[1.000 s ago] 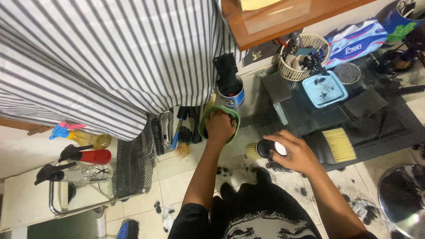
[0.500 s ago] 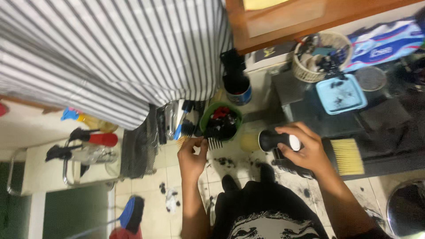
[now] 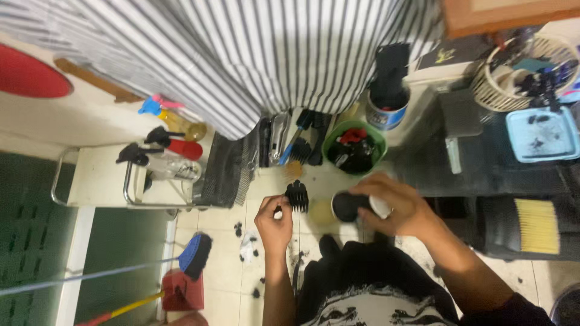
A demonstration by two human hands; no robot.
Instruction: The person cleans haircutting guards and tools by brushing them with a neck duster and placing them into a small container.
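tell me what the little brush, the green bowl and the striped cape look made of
Brush in the left hand: black plastic, apparently, stiff dark bristles.
Green bowl: likely plastic, with a smooth, even-coloured rim.
Striped cape: thin cloth, hanging in soft folds.

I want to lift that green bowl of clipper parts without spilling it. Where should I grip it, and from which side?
Probably the green bowl is best taken by its rim, on the side nearest the right hand. That edge is bare and faces the person. The far side is crowded by the blue-banded can, and combs hang along its left. Black parts fill the middle, so pinch the wall rather than reaching in.
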